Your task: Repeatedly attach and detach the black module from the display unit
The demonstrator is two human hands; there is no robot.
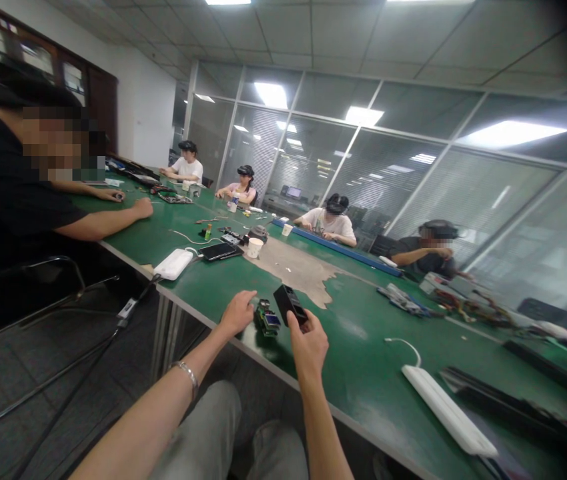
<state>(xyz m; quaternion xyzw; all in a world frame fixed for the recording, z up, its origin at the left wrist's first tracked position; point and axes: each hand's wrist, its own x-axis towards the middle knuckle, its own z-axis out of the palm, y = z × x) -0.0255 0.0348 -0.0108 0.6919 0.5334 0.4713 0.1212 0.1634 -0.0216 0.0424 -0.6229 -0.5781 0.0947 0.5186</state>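
Observation:
My right hand (308, 345) grips a black rectangular electronic module (289, 304) at its lower end, holding it just above the green table (363, 360). My left hand (237, 313) rests near the table's front edge, its fingers curved and holding nothing. Right next to those fingers sits a small green circuit board assembly (267, 319) with a blue part on it. The black module hangs close above that board's right side. A silver bracelet (186, 373) circles my left wrist.
A white power strip (446, 410) lies to my right, a white power bank (173, 264) to my left, with a phone (218, 251) and paper cup (255, 247) ahead. Tangled wires (478, 310) lie far right. Several co-workers sit around the table, one with hands (133, 210) on it.

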